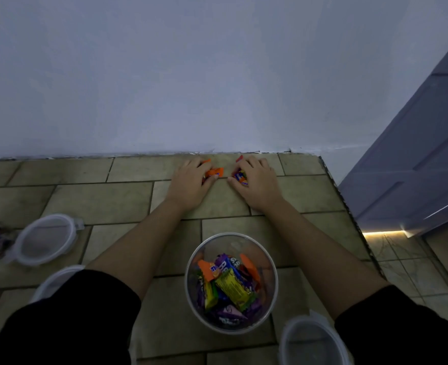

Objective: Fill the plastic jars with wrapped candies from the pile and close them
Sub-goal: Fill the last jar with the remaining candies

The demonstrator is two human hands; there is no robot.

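– Candy jar [230, 235], where does it stand on your feed?
– Head view: low in the middle, upright on the tiled floor [117, 201], between the person's two forearms. It is open and I look straight down into it. Wrapped candies [233, 285] in yellow, purple, orange and green lie heaped inside. How deep they go I cannot tell.
– And the hands?
– Both are beyond the jar, near the foot of the wall [217, 75], palms down on the floor and just apart from each other. The left hand [191, 184] has its fingers curled over a few orange candies [214, 172], with the thumb tucked in below them. The right hand [257, 184] is curled round a blue-and-orange candy [240, 177]. A red wrapper tip [239, 157] pokes out past its fingertips.
– Lids?
– One clear round lid [46, 239] with a clasp lies flat, well to the left of the jar. A second lid [59, 279] sits nearer the camera on that side, half hidden by the black left sleeve [72, 325]. To the jar's lower right I see another clear round piece [310, 341], beside the right sleeve [402, 327]. Whether it is a lid or a jar I cannot tell.
– Anything else?
– A grey panelled door [415, 154] stands far right of the jar, with a strip of light [383, 233] under it.
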